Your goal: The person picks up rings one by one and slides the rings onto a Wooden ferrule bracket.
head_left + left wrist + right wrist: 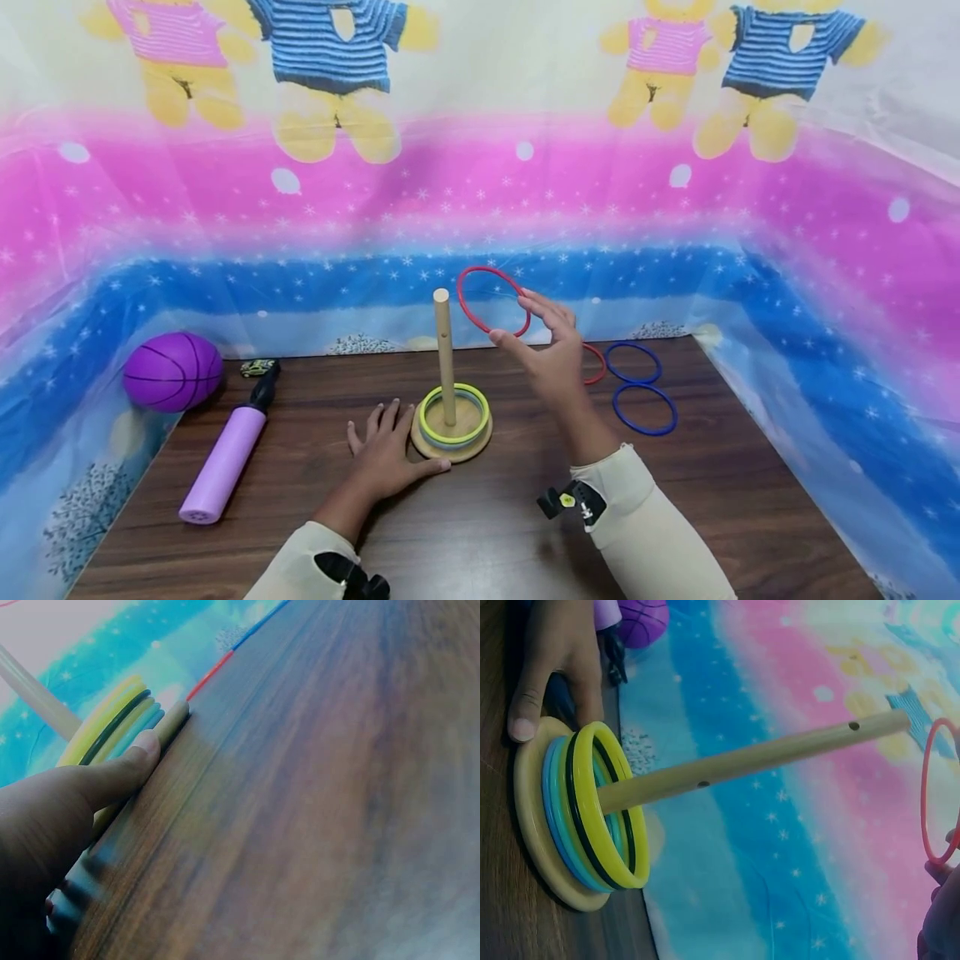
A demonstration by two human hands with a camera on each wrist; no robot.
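Note:
A red ring (468,310) is pinched between the thumb and fingers of my right hand (553,354), raised to the right of a wooden peg (445,358). The peg stands upright on a round wooden base (476,451). Several rings lie stacked around its foot: a yellow ring (592,802) on top, with black, green and blue ones below in the right wrist view. My left hand (386,457) rests on the table at the base's left side, fingers spread. Its thumb (135,761) touches the base's edge in the left wrist view.
Right of the peg lie another red ring (597,375) and two blue rings (672,406). At the left are a purple ball (172,372), a lilac hand pump (225,462) and a small toy car (258,367). A printed cloth (480,192) surrounds the table's back and sides.

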